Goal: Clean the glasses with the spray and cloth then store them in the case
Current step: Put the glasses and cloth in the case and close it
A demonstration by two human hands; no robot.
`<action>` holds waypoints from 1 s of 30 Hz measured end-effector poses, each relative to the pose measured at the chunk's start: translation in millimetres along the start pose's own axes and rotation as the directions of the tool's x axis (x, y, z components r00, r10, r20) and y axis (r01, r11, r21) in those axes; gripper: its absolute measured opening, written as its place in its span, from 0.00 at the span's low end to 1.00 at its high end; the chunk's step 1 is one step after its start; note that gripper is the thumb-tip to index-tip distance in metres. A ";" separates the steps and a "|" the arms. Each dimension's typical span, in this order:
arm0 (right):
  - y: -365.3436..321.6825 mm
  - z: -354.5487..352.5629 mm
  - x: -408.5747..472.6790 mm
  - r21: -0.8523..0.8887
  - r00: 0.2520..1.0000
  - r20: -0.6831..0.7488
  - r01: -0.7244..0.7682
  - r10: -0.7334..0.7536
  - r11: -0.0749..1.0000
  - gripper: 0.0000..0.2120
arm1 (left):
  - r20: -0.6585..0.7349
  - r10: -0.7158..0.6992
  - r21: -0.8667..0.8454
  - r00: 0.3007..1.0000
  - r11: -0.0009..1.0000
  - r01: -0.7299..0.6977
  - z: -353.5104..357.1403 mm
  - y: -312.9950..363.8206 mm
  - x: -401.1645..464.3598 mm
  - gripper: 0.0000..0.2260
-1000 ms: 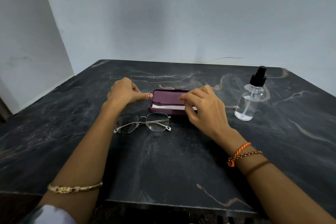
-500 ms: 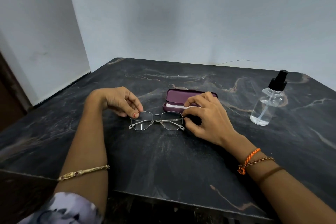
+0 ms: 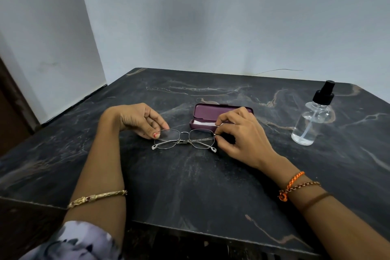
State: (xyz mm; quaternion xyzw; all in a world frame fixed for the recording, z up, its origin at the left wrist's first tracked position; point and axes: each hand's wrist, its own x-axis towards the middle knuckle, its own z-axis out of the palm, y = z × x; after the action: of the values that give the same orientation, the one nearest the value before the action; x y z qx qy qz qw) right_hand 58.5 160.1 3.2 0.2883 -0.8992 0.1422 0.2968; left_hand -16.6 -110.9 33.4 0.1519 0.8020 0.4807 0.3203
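Both hands have closed in, left hand (image 3: 138, 119) and right hand (image 3: 242, 135) fingers pinching the glasses (image 3: 184, 139) ends, seemingly just lifted off the desk (image 3: 190, 186) mid-frame, before the open case (image 3: 211, 115).

The right end of the open case (image 3: 213, 113) is hidden behind the right hand (image 3: 242, 137), and both forearms are cut off by the bottom edge.
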 end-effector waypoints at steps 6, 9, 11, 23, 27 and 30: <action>3.6 -2.0 0.9 0.140 0.986 -0.108 -0.113 0.129 0.984 0.05 | -0.056 0.119 -0.087 0.991 0.988 -0.124 2.6 3.2 1.6 0.38; 6.0 -5.6 3.6 0.290 0.952 -0.152 -0.216 0.268 0.932 0.06 | -0.129 0.204 -0.129 0.970 0.967 -0.221 5.3 8.5 5.1 0.37; 8.4 -8.2 4.7 0.386 0.908 -0.186 -0.283 0.374 0.878 0.05 | -0.184 0.246 -0.157 0.952 0.948 -0.275 9.3 14.1 9.0 0.38; 31.2 -11.3 5.1 0.584 0.594 -0.232 -0.549 0.770 0.599 0.09 | -0.635 0.142 -0.337 0.759 0.833 -0.438 62.9 40.5 57.9 0.05; 42.4 -15.2 3.2 0.548 0.559 -0.221 -0.607 0.800 0.575 0.12 | -0.664 0.135 -0.339 0.736 0.823 -0.456 77.0 43.1 65.9 0.06; 43.8 -13.7 1.0 0.453 0.568 -0.193 -0.672 0.800 0.586 0.10 | -0.682 0.134 -0.305 0.719 0.841 -0.447 77.1 41.6 67.7 0.07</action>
State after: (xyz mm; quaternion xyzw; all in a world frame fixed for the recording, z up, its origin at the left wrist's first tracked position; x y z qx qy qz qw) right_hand 37.7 200.3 10.8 -0.1078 -0.8231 0.4546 0.3228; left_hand -19.2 -1.1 19.0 0.0296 0.6927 0.7202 -0.0265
